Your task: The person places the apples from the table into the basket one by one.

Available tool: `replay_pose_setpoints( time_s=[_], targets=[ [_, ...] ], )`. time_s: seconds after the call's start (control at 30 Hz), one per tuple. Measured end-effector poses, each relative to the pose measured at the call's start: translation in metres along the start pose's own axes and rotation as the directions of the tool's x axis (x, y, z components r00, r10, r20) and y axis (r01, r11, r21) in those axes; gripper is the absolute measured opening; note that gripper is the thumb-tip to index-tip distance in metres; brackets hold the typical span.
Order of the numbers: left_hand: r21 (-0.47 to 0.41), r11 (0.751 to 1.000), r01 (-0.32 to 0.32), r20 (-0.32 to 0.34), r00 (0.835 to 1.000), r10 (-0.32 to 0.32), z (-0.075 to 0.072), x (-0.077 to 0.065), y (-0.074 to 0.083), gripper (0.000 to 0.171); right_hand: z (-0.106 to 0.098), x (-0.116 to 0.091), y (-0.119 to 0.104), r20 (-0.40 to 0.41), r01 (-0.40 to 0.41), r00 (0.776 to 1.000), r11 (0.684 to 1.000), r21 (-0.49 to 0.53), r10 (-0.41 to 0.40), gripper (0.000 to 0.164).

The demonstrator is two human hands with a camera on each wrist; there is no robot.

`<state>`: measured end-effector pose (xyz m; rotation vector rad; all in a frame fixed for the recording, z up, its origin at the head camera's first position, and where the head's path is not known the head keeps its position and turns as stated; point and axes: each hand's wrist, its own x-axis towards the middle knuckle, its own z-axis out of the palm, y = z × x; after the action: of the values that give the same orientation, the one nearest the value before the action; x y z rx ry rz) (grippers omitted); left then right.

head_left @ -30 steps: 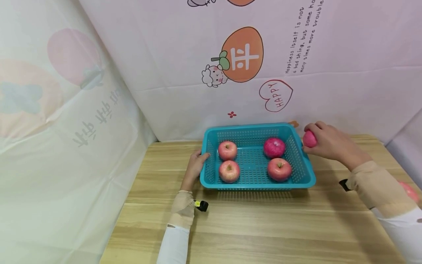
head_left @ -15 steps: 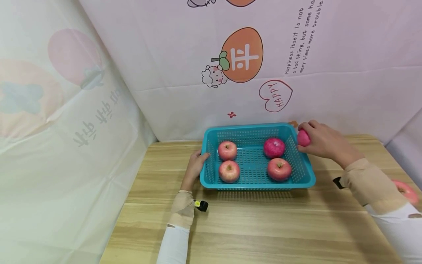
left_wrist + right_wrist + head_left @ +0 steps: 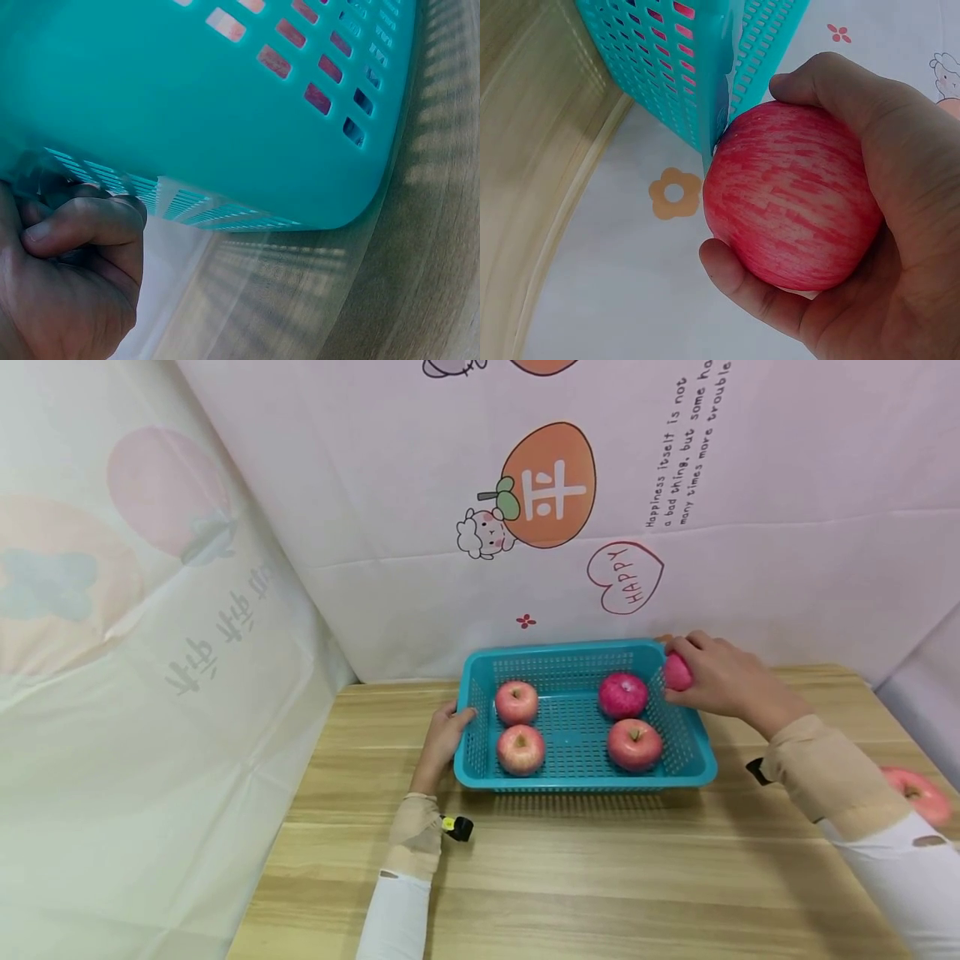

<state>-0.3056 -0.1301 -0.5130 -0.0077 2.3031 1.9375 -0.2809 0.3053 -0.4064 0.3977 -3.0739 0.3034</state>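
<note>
A turquoise perforated basket stands on the wooden table. My left hand grips its left rim, thumb over the edge; in the left wrist view the fingers curl beneath the rim. My right hand holds a red-striped apple at the basket's right rim, fingers and thumb around it. Inside the basket, two pale red apples sit at the left. On the right lie a redder apple and a deep magenta round fruit with a shiny spot.
Another pink-red apple lies on the table at the far right, partly behind the right sleeve. A printed white cloth hangs right behind the table, and a second cloth borders the left side.
My right hand has moved left with the apple, from outside the basket's right rim to just over it. The left hand and the basket have stayed in place.
</note>
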Motion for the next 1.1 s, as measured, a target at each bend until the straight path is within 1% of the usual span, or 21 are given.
replay_pose_setpoints(
  time_s=[0.23,0.4,0.77,1.1],
  targets=[
    [-0.006,1.000,0.008,0.001,1.000,-0.008,-0.001,-0.001,-0.001,0.049,0.001,0.003,-0.005,-0.011,0.012,1.000,1.000,0.007,-0.012,0.078],
    [-0.007,1.000,0.009,-0.012,1.000,-0.009,-0.001,0.001,-0.001,0.047,0.002,0.006,-0.008,-0.011,0.017,1.000,1.000,0.010,-0.017,0.079],
    [-0.011,1.000,0.023,-0.011,1.000,-0.023,-0.001,-0.001,0.000,0.047,0.003,0.012,-0.017,-0.037,0.035,0.999,0.999,0.009,-0.035,0.071],
    [-0.025,0.999,0.022,-0.003,1.000,-0.022,0.000,0.002,-0.001,0.046,0.004,0.016,-0.023,-0.030,0.042,0.999,0.999,-0.006,-0.042,0.067]
  ],
)
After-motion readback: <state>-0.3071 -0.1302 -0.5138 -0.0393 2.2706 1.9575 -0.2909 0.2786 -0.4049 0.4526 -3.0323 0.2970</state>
